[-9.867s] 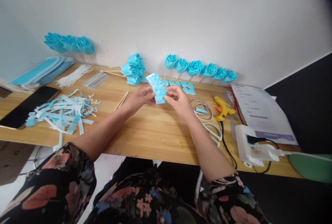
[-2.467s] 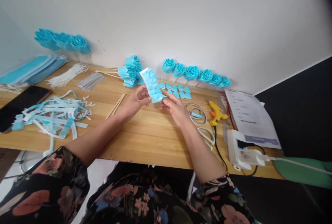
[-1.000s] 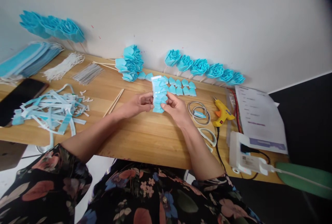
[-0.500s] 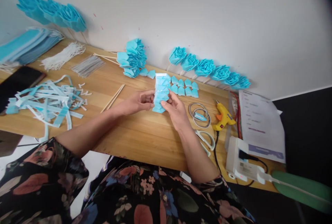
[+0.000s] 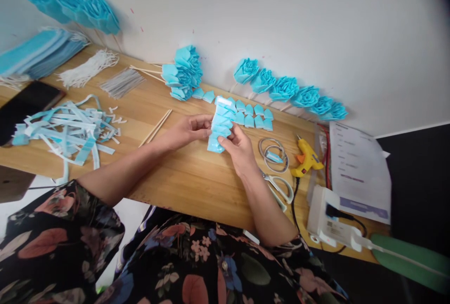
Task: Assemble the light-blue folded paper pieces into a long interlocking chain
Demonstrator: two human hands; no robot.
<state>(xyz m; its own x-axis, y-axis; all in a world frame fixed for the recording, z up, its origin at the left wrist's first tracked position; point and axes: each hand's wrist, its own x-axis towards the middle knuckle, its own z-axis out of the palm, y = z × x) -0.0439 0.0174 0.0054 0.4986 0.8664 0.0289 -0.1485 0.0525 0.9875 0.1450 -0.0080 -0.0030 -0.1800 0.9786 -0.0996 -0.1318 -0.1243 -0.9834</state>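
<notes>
I hold a strip of folded light-blue petals just above the wooden table. My left hand pinches its left edge, fingers closed on it. My right hand grips its lower right side, thumb on top. Behind the strip lie a row of loose blue petals and a bunch of folded blue pieces on sticks.
Blue paper roses lean on the wall. Cut blue-white strips, wooden sticks, wires, face masks and a phone lie left. Tape rolls, scissors, yellow glue gun, papers and power strip sit right.
The petal strip stays in both hands, turned slightly and lowered toward the table. The view has shifted, so the table things sit a little further right and up.
</notes>
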